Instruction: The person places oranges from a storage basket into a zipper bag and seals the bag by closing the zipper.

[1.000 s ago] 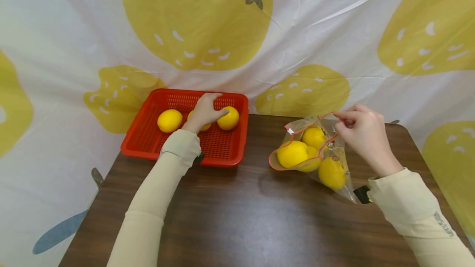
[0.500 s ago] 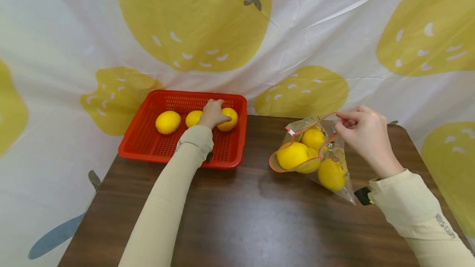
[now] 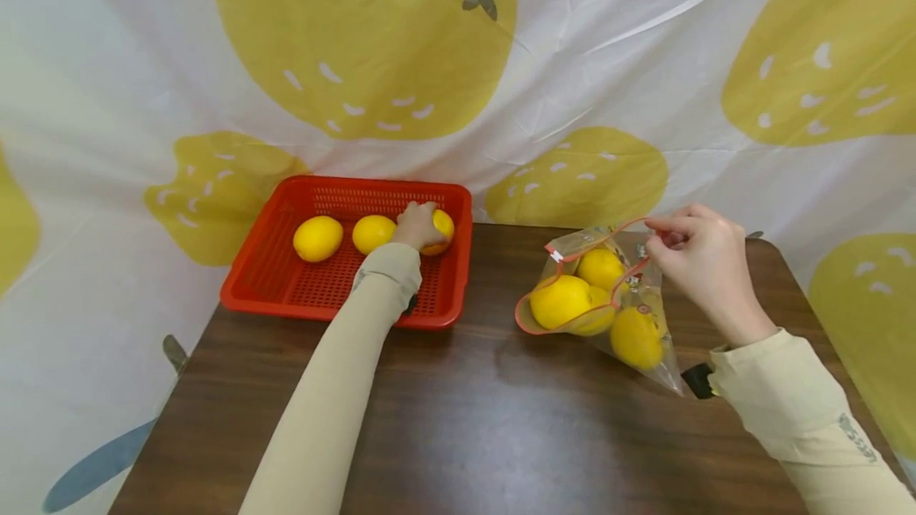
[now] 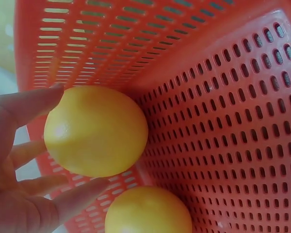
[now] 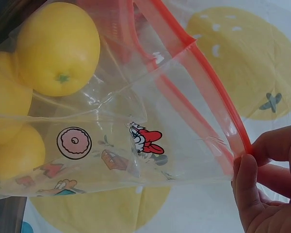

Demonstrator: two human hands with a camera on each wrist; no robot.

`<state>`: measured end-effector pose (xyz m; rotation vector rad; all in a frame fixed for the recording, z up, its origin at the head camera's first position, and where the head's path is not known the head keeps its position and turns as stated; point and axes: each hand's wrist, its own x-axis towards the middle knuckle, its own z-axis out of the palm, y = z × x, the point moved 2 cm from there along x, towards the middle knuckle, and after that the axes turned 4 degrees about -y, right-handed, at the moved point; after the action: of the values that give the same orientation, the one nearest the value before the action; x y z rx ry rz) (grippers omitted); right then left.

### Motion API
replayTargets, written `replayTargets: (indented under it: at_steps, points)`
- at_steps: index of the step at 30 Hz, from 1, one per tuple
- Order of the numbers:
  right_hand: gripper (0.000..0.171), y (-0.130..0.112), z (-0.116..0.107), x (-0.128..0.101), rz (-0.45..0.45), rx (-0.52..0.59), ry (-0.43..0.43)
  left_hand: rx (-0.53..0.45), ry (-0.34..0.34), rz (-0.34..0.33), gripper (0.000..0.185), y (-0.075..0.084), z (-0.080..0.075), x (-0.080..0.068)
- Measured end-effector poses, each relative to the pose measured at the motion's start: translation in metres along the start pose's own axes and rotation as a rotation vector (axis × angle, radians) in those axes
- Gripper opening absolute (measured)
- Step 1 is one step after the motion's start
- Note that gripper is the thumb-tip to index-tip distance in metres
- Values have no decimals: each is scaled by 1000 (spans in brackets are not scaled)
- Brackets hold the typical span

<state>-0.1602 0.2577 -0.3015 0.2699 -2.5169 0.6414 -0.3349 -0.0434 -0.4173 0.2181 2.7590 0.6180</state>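
Observation:
My left hand (image 3: 417,226) reaches into the red plastic basket (image 3: 243,298), its thumb and fingers spread around the rightmost lemon (image 3: 442,232). In the left wrist view, the fingertips meet the edges of this lemon (image 4: 97,131), which sits against the basket wall. A second lemon (image 3: 374,234) and a third lemon (image 3: 318,239) lie to its left. On the right, my right hand (image 3: 701,265) pinches the red-edged rim of a clear zip bag (image 5: 106,167) between thumb and forefinger. Its mouth gapes towards the left, and several lemons (image 3: 561,302) are inside.
The brown wooden table (image 3: 458,420) carries both basket and bag. Behind it hangs a white cloth (image 3: 572,22) printed with large yellow fruit. A white slider (image 3: 556,256) sits on the bag's rim.
My left hand has moved right and down, from over the middle lemon to around the rightmost one. My right hand keeps its pinch on the bag rim.

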Motion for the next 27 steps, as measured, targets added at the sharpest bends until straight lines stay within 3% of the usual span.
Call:
replayTargets:
  at_steps: [5, 11, 15, 22, 27]
  points:
    - [19, -1, 1, 2, -6, 1, -8, 7, -15, 1, 68, -1, 1, 4]
    - [19, -2, 1, 1, 1, -3, -17, -61, -46, -12, 70, -3, 8, 16]
    - [19, -1, 1, 1, -6, 1, -8, -49, -24, 8, 68, -2, 11, 21]
    - [18, 0, 1, 1, -16, 0, -4, -55, -33, 14, 70, 9, 5, 3]
    - [18, 1, 1, 0, -18, 0, -7, 39, -71, 10, 67, 10, 5, -2]
